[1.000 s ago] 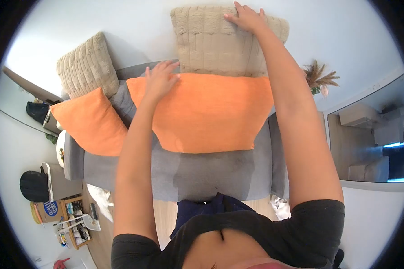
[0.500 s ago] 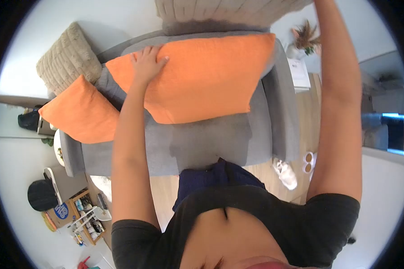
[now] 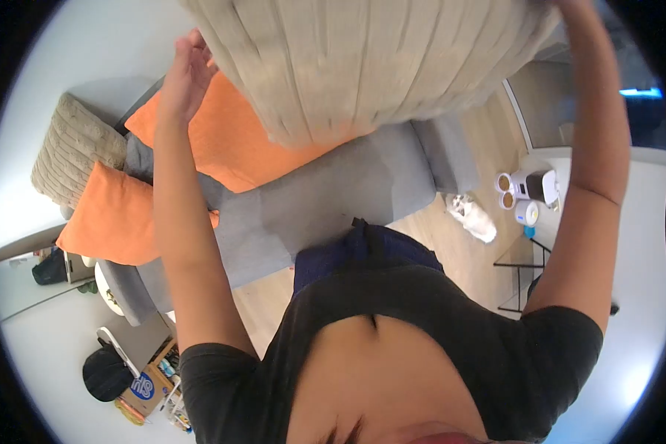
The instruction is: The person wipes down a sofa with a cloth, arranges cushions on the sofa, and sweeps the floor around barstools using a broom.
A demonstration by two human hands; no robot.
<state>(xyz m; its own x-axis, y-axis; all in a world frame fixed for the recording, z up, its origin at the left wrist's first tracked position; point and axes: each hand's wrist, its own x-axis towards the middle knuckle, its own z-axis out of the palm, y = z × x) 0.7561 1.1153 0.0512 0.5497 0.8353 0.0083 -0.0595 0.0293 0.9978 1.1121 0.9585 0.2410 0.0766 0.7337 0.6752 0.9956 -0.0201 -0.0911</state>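
Note:
A beige ribbed cushion (image 3: 362,59) is held up in the air at the top of the view, above the sofa, its upper edge out of frame. My right hand (image 3: 570,4) grips its upper right corner, with the fingers mostly cut off by the frame. At the cushion's left edge is my left hand (image 3: 187,80), raised with fingers apart; whether it touches the fabric I cannot tell. Behind the beige cushion, a large orange cushion (image 3: 233,140) leans on the sofa's back, partly hidden. A smaller orange cushion (image 3: 111,214) and a second beige cushion (image 3: 74,148) stand at the sofa's left end.
The grey sofa (image 3: 274,229) runs across in front of me. On the floor to the right lies a white cat (image 3: 472,218), near food bowls (image 3: 505,191) and a black wire stand (image 3: 522,266). A cardboard box (image 3: 144,388) and a black bag (image 3: 107,374) are at lower left.
The beige cushion has come down into view, held by my right hand. My left hand has left the large orange cushion and risen to the beige one's left side. The view has turned.

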